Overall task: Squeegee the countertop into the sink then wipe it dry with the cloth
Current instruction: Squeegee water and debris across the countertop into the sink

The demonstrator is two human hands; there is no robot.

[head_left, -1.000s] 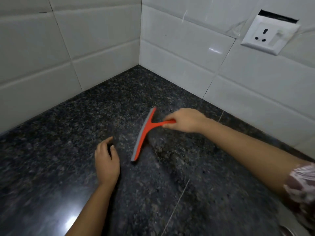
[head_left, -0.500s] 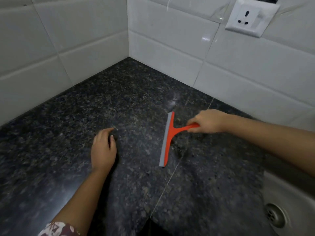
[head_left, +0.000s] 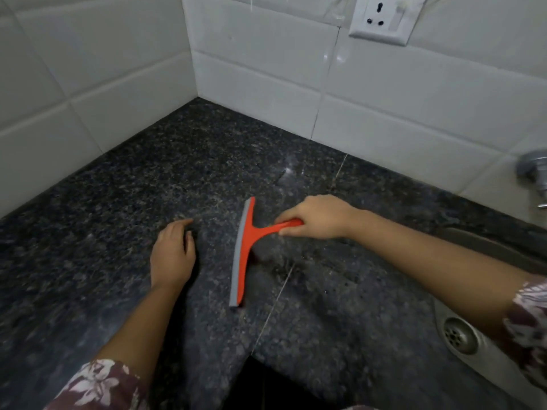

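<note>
A red squeegee (head_left: 243, 255) with a grey rubber blade lies with its blade on the dark speckled granite countertop (head_left: 148, 179), near the seam in the stone. My right hand (head_left: 318, 217) grips its red handle from the right. My left hand (head_left: 173, 255) rests palm down on the counter just left of the blade, fingers loosely curled, holding nothing. The steel sink (head_left: 485, 350) with its round drain sits at the lower right, partly hidden by my right forearm. No cloth is in view.
White tiled walls meet in a corner (head_left: 192, 84) behind the counter. A white wall socket (head_left: 381, 19) is on the right wall. A chrome tap (head_left: 535, 173) sticks out at the right edge. A dark gap (head_left: 266, 386) opens at the counter's front edge.
My right hand has drawn the squeegee away from the corner and toward the sink side. The view has shifted, bringing the sink drain and tap into sight. My left hand stays planted.
</note>
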